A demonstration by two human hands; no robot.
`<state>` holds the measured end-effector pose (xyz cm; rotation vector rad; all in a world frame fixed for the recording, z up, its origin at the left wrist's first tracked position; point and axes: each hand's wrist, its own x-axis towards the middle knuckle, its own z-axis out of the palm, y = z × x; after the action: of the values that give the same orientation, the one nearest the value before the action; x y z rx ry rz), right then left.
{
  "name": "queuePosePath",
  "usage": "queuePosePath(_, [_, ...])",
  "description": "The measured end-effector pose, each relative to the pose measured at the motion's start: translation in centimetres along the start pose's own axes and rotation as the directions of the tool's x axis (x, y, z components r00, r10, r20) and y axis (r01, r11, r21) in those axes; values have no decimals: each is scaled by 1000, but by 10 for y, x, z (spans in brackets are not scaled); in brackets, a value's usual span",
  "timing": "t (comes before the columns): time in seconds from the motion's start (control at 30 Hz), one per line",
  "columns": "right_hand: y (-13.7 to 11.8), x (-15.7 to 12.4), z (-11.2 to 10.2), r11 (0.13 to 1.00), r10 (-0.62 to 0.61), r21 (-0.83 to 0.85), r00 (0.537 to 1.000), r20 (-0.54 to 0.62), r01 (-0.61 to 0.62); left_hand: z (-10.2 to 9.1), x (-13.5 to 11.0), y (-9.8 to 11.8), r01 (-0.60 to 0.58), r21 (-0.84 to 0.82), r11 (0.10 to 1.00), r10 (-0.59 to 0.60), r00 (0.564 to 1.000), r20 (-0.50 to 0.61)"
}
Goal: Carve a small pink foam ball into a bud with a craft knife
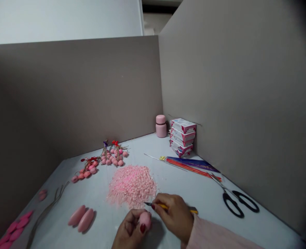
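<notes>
Head view shows the left hand [131,230] pinching a pink oval piece [145,220] at the table's near edge; the right hand [175,216] grips a yellow tool [165,206], its fingers curled tight. Its tip points at the pink shavings heap [132,186] just beyond; black scissors [240,202] lie well apart.

Open table [202,193] between pink heap [132,185] and scissors [237,202]; partition walls [90,97] block back and right.
</notes>
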<state>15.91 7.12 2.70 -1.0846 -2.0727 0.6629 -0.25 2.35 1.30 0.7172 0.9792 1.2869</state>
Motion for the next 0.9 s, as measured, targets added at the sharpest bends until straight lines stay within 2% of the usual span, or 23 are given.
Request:
queuePosePath(0.1, [1,1,-1,1000,18,6,1000,-14,-18,-3,1,-4,-23,22,999,23,1000,-7])
queuePosePath(0.27, [-6,-6,3,992,-97,77,995,-20,98,-9,7,-12,-79,-36,996,77,995,-68])
queuePosePath(0.4, [-8,-8,4,986,-150,80,988,22,148,-11,10,-17,-70,-46,997,65,994,-89])
queuePosePath(0.6, [-6,-7,2,991,-115,73,992,52,111,-9,8,-10,-74,22,997,75,994,-81])
queuePosePath(0.9, [-7,-5,2,993,-108,58,993,49,105,-10,8,-9,-39,28,999,41,996,-83])
